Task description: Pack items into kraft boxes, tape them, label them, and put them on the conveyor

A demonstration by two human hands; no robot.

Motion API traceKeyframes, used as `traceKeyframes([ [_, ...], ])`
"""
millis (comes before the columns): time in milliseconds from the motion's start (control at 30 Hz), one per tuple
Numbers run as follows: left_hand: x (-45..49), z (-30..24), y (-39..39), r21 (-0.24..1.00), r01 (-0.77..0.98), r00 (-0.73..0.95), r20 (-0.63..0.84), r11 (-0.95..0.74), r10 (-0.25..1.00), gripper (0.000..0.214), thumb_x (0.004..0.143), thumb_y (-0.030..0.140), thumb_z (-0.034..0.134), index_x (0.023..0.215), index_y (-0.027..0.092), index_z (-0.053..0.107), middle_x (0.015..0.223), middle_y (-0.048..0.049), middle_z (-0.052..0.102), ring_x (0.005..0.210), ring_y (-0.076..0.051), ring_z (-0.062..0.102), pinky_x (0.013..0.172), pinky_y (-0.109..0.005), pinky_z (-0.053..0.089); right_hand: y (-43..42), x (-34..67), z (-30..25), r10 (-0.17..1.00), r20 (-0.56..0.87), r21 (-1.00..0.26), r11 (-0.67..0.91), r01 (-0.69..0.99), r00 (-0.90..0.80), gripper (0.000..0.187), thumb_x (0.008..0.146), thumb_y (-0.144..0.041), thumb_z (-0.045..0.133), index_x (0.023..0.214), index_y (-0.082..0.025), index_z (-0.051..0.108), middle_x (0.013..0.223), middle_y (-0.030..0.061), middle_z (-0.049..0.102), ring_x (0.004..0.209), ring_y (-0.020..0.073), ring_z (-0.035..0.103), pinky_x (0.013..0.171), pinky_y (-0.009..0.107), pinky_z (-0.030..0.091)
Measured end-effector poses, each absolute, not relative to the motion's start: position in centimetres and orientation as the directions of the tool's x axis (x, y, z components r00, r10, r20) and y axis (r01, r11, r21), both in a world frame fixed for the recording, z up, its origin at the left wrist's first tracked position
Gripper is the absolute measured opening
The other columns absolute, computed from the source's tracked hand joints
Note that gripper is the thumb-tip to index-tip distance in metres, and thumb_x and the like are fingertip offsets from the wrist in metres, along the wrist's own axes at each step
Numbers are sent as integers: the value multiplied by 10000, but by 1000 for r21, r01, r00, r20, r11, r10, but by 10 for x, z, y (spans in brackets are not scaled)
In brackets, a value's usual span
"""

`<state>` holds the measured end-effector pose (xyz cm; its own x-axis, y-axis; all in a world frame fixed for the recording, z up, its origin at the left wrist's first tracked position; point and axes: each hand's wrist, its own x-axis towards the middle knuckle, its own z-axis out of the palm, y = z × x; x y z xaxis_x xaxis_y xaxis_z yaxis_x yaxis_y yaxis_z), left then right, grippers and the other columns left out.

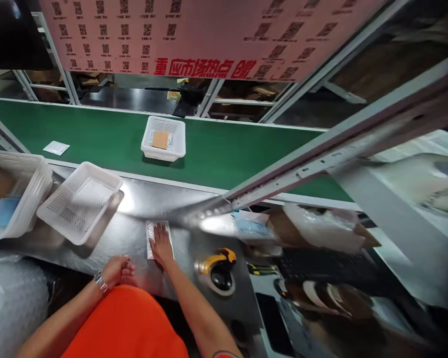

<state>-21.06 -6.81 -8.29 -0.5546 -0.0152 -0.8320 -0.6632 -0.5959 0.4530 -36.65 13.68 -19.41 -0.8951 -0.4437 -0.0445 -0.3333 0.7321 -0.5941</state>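
Observation:
My right hand (161, 245) lies flat, fingers spread, on a small white packet (150, 231) that rests on the steel worktop (142, 204). My left hand (118, 270) is loosely curled near the worktop's front edge, with a metal watch on the wrist; I see nothing in it. An empty white perforated basket (80, 201) sits tilted to the left of the packet.
A green conveyor belt (227, 149) carries a white basket (163, 138) with a tan item and a loose white packet (56, 147). Stacked baskets (13, 191) stand at far left. A yellow-black scanner (219, 266) sits right of my hand. Bags and clutter fill the right.

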Motion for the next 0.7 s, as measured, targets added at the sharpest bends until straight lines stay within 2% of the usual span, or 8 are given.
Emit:
traceKeyframes([
  [133,-191,-74,-77,472,-629,-495,-856,-618,-150,119,982,263,751,961,206,649,793,-76,795,616,-173,760,591,-239,576,126,-365,-213,-457,-100,-554,763,-333,-884,715,1053,-437,511,1697,-127,523,1842,215,426,1758,418,284,1434,654,174],
  [233,-180,-64,-88,473,-591,-462,-863,-654,-206,104,1023,263,711,985,189,649,795,-66,792,636,-165,764,637,-240,593,127,-370,-209,-453,-126,-651,709,-271,-882,715,1026,-478,533,1650,-132,576,1843,212,427,1760,404,283,1439,638,153],
  [300,-176,-59,-98,477,-569,-445,-864,-670,-237,124,1022,271,728,1005,180,645,805,-62,790,645,-163,766,665,-248,607,136,-376,-201,-358,-138,-773,622,-126,-923,663,1005,-530,545,1559,-184,656,1779,186,536,1713,364,389,1421,598,247],
  [367,-174,-54,-112,482,-535,-419,-864,-694,-278,124,1006,249,746,1025,181,644,823,-55,788,655,-161,768,668,-247,611,154,-381,-193,-160,-150,-849,526,44,-976,637,1007,-588,493,1480,-208,685,1689,178,626,1626,323,502,1370,553,356],
  [467,-174,-49,-139,508,-428,-339,-857,-748,-388,89,1003,210,707,1007,204,619,849,-48,777,668,-157,758,655,-247,609,190,-377,-183,113,-181,-847,486,214,-977,645,982,-629,452,1386,-179,676,1548,232,685,1480,345,605,1283,559,440],
  [533,-177,-46,-161,559,-334,-261,-829,-759,-495,89,1027,234,646,970,221,578,860,-43,759,687,-157,748,659,-253,601,210,-364,-178,183,-232,-823,486,293,-955,574,915,-632,539,1233,-181,698,1334,244,762,1290,383,700,1171,577,510],
  [600,-181,-43,-185,656,-282,-214,-754,-700,-621,128,1055,297,570,947,234,546,844,-24,720,715,-166,734,689,-277,602,218,-346,-174,210,-294,-810,464,359,-933,446,833,-605,651,1058,-223,699,1069,189,796,1081,386,748,1034,552,560],
  [700,-195,-42,-219,794,-300,-232,-599,-529,-767,157,1059,353,484,957,244,534,830,11,649,767,-178,694,753,-320,603,207,-315,-171,199,-368,-814,404,418,-908,330,765,-550,744,943,-282,671,897,116,771,984,364,741,904,486,566],
])
